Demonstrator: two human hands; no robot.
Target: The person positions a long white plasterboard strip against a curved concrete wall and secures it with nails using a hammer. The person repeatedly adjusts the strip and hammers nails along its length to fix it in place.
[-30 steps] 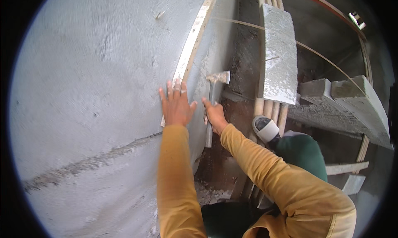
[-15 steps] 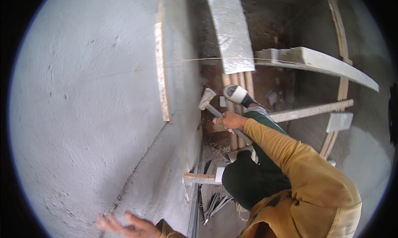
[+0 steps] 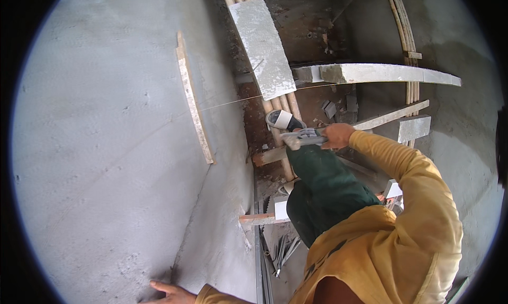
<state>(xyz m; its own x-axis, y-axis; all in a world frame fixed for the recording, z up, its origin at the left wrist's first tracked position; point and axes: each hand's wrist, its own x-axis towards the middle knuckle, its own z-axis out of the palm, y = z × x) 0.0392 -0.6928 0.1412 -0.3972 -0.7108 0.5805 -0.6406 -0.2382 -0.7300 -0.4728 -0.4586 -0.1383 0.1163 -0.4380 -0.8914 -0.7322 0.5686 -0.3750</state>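
Observation:
My right hand [image 3: 337,135] is wrapped round the handle of a hammer [image 3: 291,141], held over my thigh with its head toward the left. The hammer is smeared by motion. At the lower left, my left hand [image 3: 172,294] lies against the grey plastered wall [image 3: 106,145], its thumb stretched out and the other fingers partly cut off by the picture's edge. A narrow wooden strip [image 3: 193,103] stands on that wall, farther up, with a dark seam below it. From near the strip, a thin string [image 3: 233,101] runs right across the space.
Under my feet are bamboo poles [image 3: 286,103], with a pale slab [image 3: 262,44] lying on them. A row of light blocks [image 3: 381,73] spans to the right wall. Wooden beams [image 3: 391,114] cross lower down. Metal strips [image 3: 286,253] and rubble lie below.
My right hand has drawn the hammer back to the right, away from the wall. My left hand has moved down and right onto the wall. The view has shifted.

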